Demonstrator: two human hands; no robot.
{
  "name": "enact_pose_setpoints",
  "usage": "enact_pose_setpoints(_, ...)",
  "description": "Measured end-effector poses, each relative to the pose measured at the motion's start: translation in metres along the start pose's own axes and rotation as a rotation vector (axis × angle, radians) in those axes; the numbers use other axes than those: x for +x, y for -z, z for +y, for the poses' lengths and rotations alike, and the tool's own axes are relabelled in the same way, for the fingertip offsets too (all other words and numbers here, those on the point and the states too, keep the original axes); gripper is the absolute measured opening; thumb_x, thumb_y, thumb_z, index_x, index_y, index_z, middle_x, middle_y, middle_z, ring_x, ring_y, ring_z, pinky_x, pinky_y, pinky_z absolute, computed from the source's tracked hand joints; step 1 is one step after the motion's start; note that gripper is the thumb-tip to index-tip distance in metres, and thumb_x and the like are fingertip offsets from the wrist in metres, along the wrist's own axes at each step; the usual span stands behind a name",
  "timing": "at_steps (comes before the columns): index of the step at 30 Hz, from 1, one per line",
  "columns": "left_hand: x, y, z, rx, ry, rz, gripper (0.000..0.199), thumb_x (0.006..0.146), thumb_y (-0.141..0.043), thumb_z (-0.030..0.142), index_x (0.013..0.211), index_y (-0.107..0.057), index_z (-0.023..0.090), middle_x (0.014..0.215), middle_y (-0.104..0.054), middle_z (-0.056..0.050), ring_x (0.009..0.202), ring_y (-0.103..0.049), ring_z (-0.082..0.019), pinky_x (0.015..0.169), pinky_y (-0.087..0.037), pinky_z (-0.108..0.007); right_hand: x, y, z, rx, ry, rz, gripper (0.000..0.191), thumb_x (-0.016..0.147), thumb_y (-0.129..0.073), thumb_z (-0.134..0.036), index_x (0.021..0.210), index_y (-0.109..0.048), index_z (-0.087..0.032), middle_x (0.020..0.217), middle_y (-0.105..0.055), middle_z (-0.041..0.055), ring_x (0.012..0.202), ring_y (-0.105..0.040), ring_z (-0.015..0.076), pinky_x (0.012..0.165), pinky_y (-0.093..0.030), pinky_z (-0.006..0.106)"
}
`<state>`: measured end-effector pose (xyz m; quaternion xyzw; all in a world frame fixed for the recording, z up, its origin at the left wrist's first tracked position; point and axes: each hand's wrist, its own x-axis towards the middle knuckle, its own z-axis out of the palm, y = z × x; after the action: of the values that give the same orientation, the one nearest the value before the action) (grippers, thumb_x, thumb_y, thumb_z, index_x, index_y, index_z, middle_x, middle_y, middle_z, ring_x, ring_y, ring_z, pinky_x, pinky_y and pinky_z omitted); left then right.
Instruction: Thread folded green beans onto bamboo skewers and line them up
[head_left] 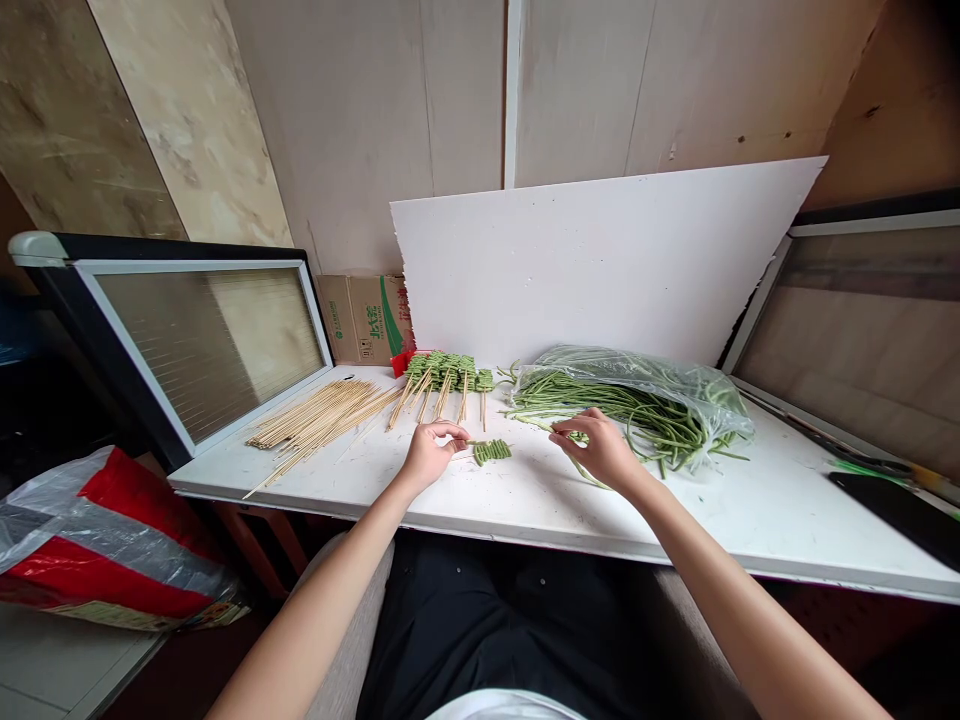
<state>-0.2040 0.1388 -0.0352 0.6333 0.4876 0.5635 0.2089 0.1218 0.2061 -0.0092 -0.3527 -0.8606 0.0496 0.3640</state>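
Note:
My left hand [435,452] pinches the end of a thin skewer, beside a small row of green bean pieces [493,451] threaded side by side. To the right, my right hand [594,446] has its fingers pressed together on a long green bean near the bagged beans. A clear plastic bag [705,390] lies open over a pile of long green beans [607,395]. Behind my left hand, finished-looking bean skewers [442,370] are stacked with their sticks pointing toward me. Bare wooden skewers [322,420] lie in a loose pile at the left.
A cardboard box [364,318] and a white board [600,265] stand at the back of the white table [525,515]. Framed glass panels flank it. A black phone-like object [900,510] lies at the right, and a red plastic bag [112,540] sits lower left.

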Motion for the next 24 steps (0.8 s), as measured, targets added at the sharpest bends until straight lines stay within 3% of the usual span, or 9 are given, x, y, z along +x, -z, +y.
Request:
enact_pose_setpoints(7,-0.001,-0.001,-0.002,0.066,0.038,0.018,0.007,0.079,-0.081,0.028,0.082,-0.083,0.022,0.092,-0.081,-0.009,0.093,-0.071,-0.027,0.091,-0.049,-0.041,0.000,-0.002,0.003,-0.029,0.007,-0.007,0.041,0.101,-0.058,-0.054,0.105,-0.082,-0.022,0.095,-0.081,0.0117,0.097,-0.065,0.0336,0.083,-0.053,0.046)
enact_pose_setpoints(11,-0.003,-0.003,0.001,0.117,0.033,-0.006,0.009,0.082,-0.079,0.029,0.088,-0.083,0.023,0.097,-0.082,-0.008,0.094,-0.071,-0.027,0.090,-0.048,-0.041,-0.003,-0.006,0.016,-0.180,0.058,0.017,0.035,0.102,-0.058,-0.048,0.102,-0.083,-0.023,0.091,-0.080,0.0121,0.096,-0.063,0.0340,0.083,-0.050,0.046)
enact_pose_setpoints(18,-0.008,-0.010,0.008,0.240,-0.144,-0.020,0.007,0.085,-0.078,0.027,0.090,-0.083,0.024,0.094,-0.079,-0.009,0.097,-0.066,-0.028,0.092,-0.049,-0.042,-0.013,-0.017,0.042,-0.381,0.032,-0.029,0.026,0.099,-0.062,-0.040,0.091,-0.081,-0.024,0.085,-0.078,0.0138,0.099,-0.060,0.0359,0.082,-0.048,0.046)
enact_pose_setpoints(21,-0.010,-0.014,0.011,0.340,-0.213,-0.047,0.006,0.088,-0.077,0.025,0.090,-0.083,0.025,0.093,-0.079,-0.008,0.099,-0.064,-0.028,0.094,-0.046,-0.043,-0.010,-0.016,0.031,-0.322,0.025,-0.030,0.030,0.098,-0.065,-0.047,0.105,-0.081,-0.023,0.095,-0.078,0.0147,0.101,-0.061,0.0364,0.085,-0.050,0.049)
enact_pose_setpoints(24,-0.014,-0.021,0.015,0.403,-0.257,-0.089,0.008,0.091,-0.076,0.023,0.091,-0.082,0.026,0.094,-0.080,-0.007,0.101,-0.063,-0.029,0.096,-0.042,-0.045,-0.005,-0.014,0.000,-0.178,0.122,0.001,0.040,0.097,-0.068,-0.050,0.127,-0.075,-0.023,0.113,-0.076,0.0142,0.107,-0.061,0.0352,0.092,-0.052,0.050)
